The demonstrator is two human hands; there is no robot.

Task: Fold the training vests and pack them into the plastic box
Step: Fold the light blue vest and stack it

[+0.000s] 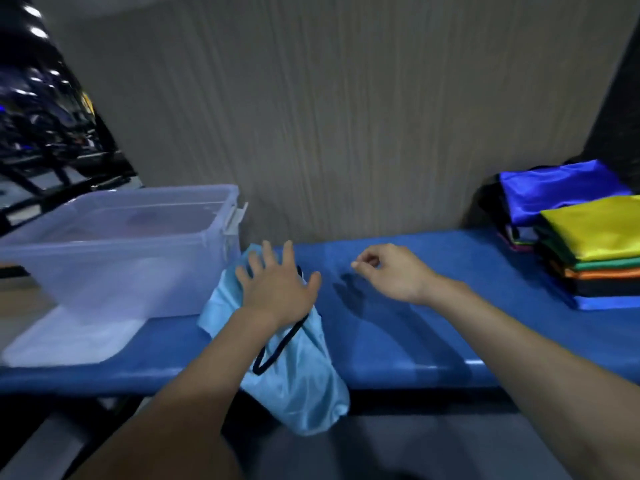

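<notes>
Light-blue vest (298, 382) lies bunched on the blue surface (415, 327), draped over its near edge, just beside the plastic box (114, 251) at 9 o'clock. Left hand (277, 289) rests on it, fingers spread. Right hand (391, 271) hovers at 3 o'clock, fingers loosely curled, empty.
</notes>
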